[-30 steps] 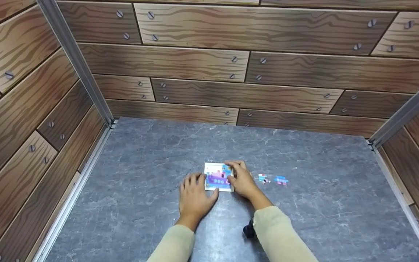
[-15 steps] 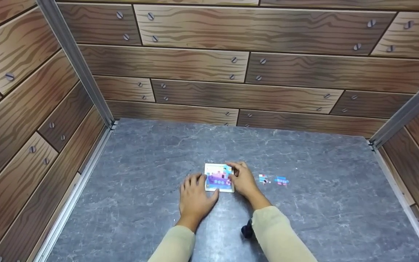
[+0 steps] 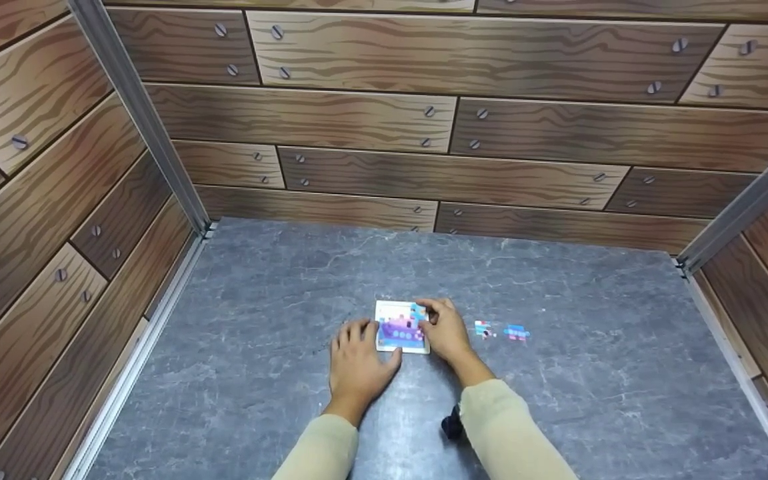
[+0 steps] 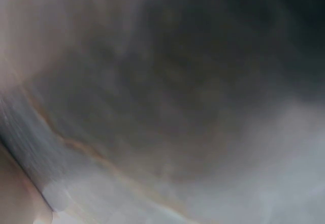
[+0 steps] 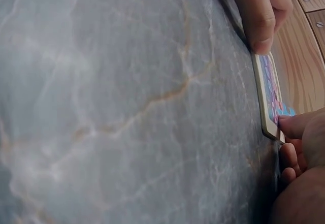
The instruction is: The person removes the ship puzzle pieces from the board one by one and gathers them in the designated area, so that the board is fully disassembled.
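A small white-rimmed puzzle board (image 3: 394, 306) with a pink, purple and blue picture lies flat on the table. My left hand (image 3: 355, 360) is at its left side, fingers spread, the thumb by its front edge. At the upper right part of the board, the thumb and index finger of my right hand (image 3: 447, 333) pinch a light-blue puzzle piece (image 3: 417, 309). In the right wrist view this blue piece (image 5: 286, 110) sticks up a little above the board's surface, beside the thumb. The left wrist view is dark and blurred, with only a bit of finger (image 4: 18, 196) at its lower left.
To the right of my right hand lie two loose puzzle pieces, one white, blue and red (image 3: 483, 329), the other blue and pink (image 3: 516, 332). A black object (image 3: 451, 425) sits under the right wrist. Wood-patterned walls (image 3: 357, 120) enclose the grey marbled table (image 3: 257, 320).
The right hand's fingertips have shifted slightly at the board's upper right part, and the blue piece there has moved slightly. The left hand and the loose pieces have stayed put.
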Demonstrator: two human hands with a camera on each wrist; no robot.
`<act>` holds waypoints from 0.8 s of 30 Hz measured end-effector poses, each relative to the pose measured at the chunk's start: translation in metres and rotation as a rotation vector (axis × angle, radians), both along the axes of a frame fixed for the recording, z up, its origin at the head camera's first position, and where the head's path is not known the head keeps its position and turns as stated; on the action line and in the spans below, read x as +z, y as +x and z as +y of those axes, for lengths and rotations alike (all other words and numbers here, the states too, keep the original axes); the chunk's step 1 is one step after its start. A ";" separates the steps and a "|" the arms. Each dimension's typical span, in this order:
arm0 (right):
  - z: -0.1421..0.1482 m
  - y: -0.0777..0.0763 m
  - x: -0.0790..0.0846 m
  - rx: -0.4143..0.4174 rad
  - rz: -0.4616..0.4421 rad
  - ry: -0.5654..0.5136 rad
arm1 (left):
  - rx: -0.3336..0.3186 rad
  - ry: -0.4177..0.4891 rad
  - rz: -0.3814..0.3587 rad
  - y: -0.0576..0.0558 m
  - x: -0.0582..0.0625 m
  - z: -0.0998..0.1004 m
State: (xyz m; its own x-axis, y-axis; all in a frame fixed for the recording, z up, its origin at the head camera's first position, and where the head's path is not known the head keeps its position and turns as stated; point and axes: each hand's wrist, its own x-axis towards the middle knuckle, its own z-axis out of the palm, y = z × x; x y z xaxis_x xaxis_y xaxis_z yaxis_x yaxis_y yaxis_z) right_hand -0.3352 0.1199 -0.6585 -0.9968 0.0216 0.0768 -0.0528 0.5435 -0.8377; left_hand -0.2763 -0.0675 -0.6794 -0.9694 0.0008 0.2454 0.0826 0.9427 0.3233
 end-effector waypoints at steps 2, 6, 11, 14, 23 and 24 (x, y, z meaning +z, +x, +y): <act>0.000 0.000 0.000 -0.006 0.001 0.004 | 0.001 0.000 0.000 0.000 0.000 0.000; -0.002 0.001 0.000 -0.020 0.004 0.009 | 0.001 0.003 -0.004 0.000 -0.001 -0.001; -0.002 0.000 0.000 -0.036 0.011 0.012 | -0.001 0.003 -0.010 0.000 -0.001 -0.001; -0.002 0.000 -0.001 -0.039 0.021 0.015 | -0.001 0.005 -0.008 0.000 0.000 -0.001; 0.002 0.001 -0.001 -0.011 0.034 -0.028 | -0.009 0.009 0.020 0.000 -0.002 -0.002; 0.002 0.002 -0.001 -0.007 0.035 -0.040 | -0.010 0.011 0.025 0.000 -0.002 -0.002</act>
State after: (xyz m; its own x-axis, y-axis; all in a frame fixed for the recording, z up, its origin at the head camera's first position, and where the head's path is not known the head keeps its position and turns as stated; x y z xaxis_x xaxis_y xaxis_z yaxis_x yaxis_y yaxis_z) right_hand -0.3336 0.1222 -0.6592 -0.9933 0.0323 0.1107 -0.0789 0.5099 -0.8566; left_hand -0.2764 -0.0692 -0.6811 -0.9628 0.0077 0.2700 0.1004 0.9382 0.3311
